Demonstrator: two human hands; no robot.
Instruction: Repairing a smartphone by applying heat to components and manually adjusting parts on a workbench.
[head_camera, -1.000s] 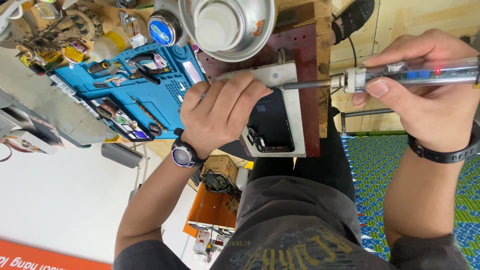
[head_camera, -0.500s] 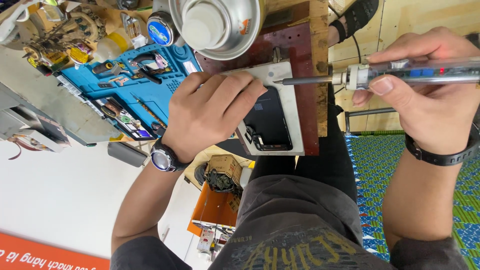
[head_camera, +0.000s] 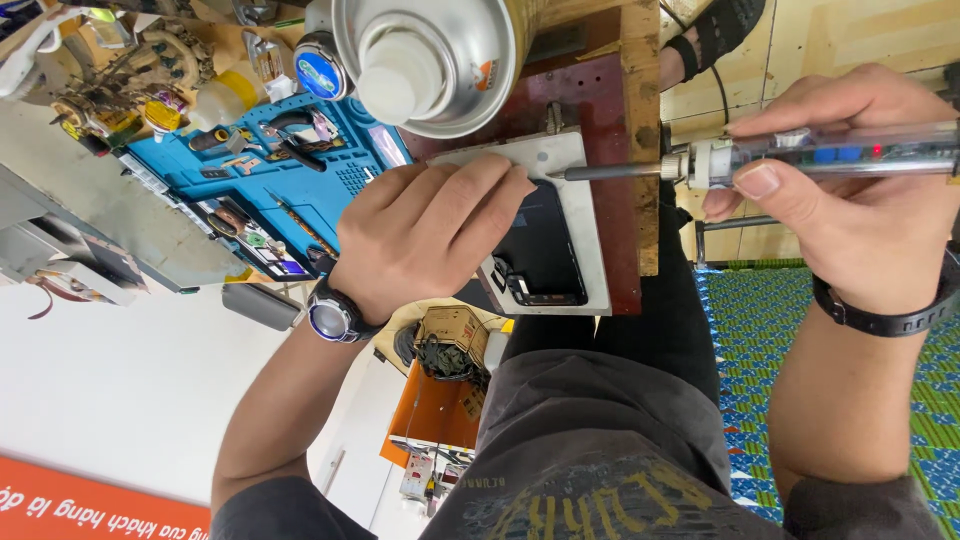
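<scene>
I see one phone, half hidden under my flat, spread left hand; my right hand is clamped on one screwdriver.

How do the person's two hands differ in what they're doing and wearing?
The left hand lies flat, fingers spread, pressing on the grey phone frame; the right hand is curled around a clear-handled electric screwdriver. The left wrist carries a round-faced watch; the right wrist a plain black band. Both hands are bare and work over the same frame.
</scene>
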